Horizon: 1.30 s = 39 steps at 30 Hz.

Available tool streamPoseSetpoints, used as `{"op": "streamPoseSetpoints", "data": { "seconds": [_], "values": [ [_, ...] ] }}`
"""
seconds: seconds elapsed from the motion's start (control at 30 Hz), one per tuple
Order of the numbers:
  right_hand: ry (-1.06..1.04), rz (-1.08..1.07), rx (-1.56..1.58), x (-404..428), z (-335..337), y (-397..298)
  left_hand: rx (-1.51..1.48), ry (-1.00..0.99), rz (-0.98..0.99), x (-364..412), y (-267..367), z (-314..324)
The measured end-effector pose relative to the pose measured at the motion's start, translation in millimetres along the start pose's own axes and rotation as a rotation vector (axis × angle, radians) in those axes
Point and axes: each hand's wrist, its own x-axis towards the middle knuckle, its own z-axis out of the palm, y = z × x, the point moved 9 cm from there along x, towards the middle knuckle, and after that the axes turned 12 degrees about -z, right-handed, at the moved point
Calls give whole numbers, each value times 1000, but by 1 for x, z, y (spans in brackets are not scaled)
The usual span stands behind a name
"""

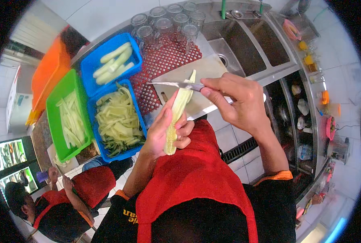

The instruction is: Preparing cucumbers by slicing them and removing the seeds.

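My left hand (pixel 165 130) grips a split length of pale green cucumber (pixel 179 111), its seeded core facing up. Between the thumb and fingers of my right hand (pixel 236 98) is a small knife (pixel 174 85), whose blade lies across the upper part of the cucumber. Below them is a white cutting board (pixel 195 70). On the left, a blue basin (pixel 90 115) holds peelings and pulpy scraps (pixel 118 118). Whole peeled cucumbers (pixel 115 62) lie in another blue basin (pixel 87 65) behind it. Cut pale strips (pixel 72 121) fill part of a green basin (pixel 52 111).
Upturned glass mugs (pixel 163 24) stand on a red perforated mat (pixel 156 62) at the back. A steel sink (pixel 229 45) adjoins the board. At lower left, a co-worker in a red apron (pixel 92 185) works with both hands at another board. An orange tub (pixel 51 70) stands far left.
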Motion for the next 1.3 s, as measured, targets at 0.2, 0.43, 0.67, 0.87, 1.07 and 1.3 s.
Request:
{"op": "streamPoseSetpoints", "data": {
  "seconds": [0.2,0.43,0.67,0.87,1.07,1.3],
  "values": [
    [-118,111,43,-11,23,1,-215,-89,7,0,-7,-3],
    [19,141,73,-14,22,9,-306,-21,24,-9,-19,-14],
    [-113,132,102,-22,44,-3,-352,51,84,-11,-15,-27],
    [-6,189,121,-20,43,7,-310,51,45,-15,-20,-24],
    [-66,206,80,-21,49,6,-346,71,72,-17,-19,-33],
    [-127,195,108,-19,60,0,-372,186,19,-18,-22,-43]
  ]
}}
